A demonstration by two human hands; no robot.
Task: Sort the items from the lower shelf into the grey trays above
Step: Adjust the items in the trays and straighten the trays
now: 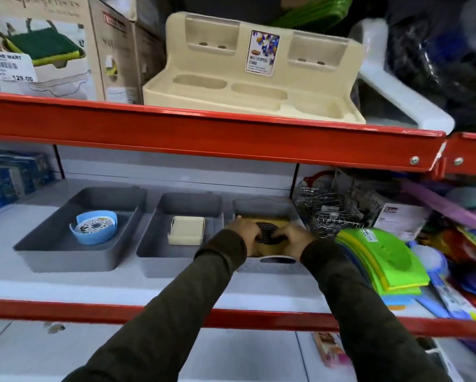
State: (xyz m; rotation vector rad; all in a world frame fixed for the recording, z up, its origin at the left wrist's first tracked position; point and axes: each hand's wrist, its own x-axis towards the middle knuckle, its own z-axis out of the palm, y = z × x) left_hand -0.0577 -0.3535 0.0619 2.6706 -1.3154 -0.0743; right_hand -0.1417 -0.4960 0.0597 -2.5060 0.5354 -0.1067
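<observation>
Three grey trays stand side by side on the middle shelf. The left tray (52,244) holds a round blue dish (95,226). A cream soap holder (186,230) lies in the middle tray (154,252). Over the right tray (261,206), my left hand (246,234) and my right hand (296,238) both grip a yellow item with a black mesh centre (267,227). The item sits low in this tray, partly hidden by my fingers. The lower shelf shows only at the bottom edge.
A wire rack (325,208) and a stack of green and yellow plastic boards (380,257) crowd the shelf right of the trays. A red shelf beam (203,133) runs overhead, with a beige multipurpose stand (253,86) on it. Blue packets (10,177) sit far left.
</observation>
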